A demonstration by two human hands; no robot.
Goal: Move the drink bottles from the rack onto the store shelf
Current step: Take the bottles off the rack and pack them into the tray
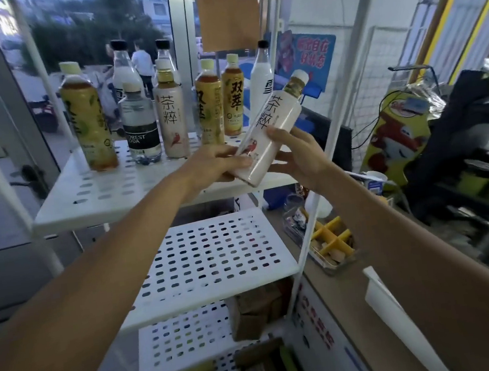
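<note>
**Both your hands hold one tilted tea bottle over the shelf's front right**

At the far left of the top perforated shelf (110, 197) stands a yellow-green tea bottle (88, 123). Just beside it is a clear soda bottle (140, 127) with a black label, then a white standing tea bottle (171, 117). Two black-capped bottles (124, 67) stand behind these. Your left hand (216, 164) reaches in from the lower left. Its fingers curl round the lower end of the held tea bottle (272, 121), with the thumb lying across the label.

Behind it, two amber bottles (210, 107) stand upright near the shelf's middle. The held tea bottle is white, off the shelf surface, and leans with its cap up and to the right. Its base is above the shelf's front right edge. A tall white bottle (260, 82) stands just behind it. Your right hand (300, 154) cups the held tea bottle from the right, with fingertips wrapped on its side and the thumb near its base. A second perforated lower shelf (215, 265) lies below.
</note>
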